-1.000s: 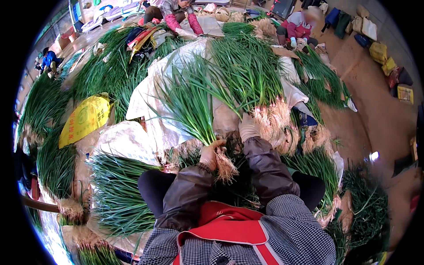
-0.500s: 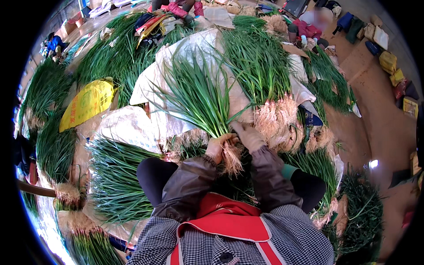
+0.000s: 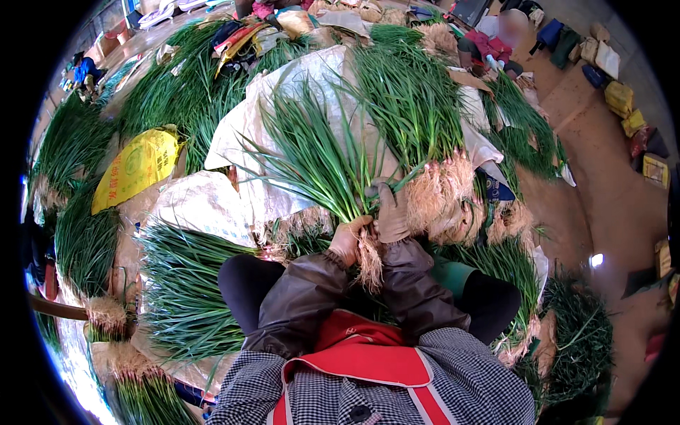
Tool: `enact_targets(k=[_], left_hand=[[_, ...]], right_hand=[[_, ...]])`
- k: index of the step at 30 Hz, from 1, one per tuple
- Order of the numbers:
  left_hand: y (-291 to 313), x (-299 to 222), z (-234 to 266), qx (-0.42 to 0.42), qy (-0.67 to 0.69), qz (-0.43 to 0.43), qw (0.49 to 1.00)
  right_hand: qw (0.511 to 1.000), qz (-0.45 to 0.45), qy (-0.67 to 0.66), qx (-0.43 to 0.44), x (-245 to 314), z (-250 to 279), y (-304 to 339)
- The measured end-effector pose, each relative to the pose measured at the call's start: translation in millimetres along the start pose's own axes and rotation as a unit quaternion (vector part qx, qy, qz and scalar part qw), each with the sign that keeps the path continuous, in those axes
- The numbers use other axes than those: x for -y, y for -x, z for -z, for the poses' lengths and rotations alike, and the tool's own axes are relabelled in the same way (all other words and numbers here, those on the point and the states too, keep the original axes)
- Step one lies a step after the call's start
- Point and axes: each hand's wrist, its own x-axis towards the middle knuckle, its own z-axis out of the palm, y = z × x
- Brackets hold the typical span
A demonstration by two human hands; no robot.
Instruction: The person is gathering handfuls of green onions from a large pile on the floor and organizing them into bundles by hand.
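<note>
A bunch of green garlic (image 3: pixel 333 173), with long flat leaves and pale hanging roots, fans out up and to the left in front of me. My left hand (image 3: pixel 348 239) is closed round its stem bases, and the roots (image 3: pixel 370 265) hang below the fist. On the bunch's right edge my right hand (image 3: pixel 392 216), in a pale glove with greyish fingertips, has its fingers curled round some leaves. Both hands are close together above my lap. Exactly how many leaves the right fingers hold is hidden.
A pale woven sheet (image 3: pixel 283 81) lies beyond the bunch. Rooted green garlic is piled to the left (image 3: pixel 191 287) and at the far right (image 3: pixel 418 106). A yellow sack (image 3: pixel 138 170) lies at left. Another person (image 3: pixel 492 46) sits at the back right, beside brown floor (image 3: pixel 609 191).
My right hand has moved up from beside the stem bases to the leaves on the bunch's right edge, its fingers now upright and curled. My left hand keeps its hold with little movement.
</note>
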Motion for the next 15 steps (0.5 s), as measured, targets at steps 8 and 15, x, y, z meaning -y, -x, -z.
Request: enact_targets(k=[8,15], left_hand=[[15,7,-18,0.051,0.094,0.084,0.991],[14,7,6,0.078,0.046,0.022,0.996]], right_hand=[[0.977,-0.07,-0.068,-0.188,0,57,-57],[0.981,0.116,0.042,-0.148,24,57,-34]])
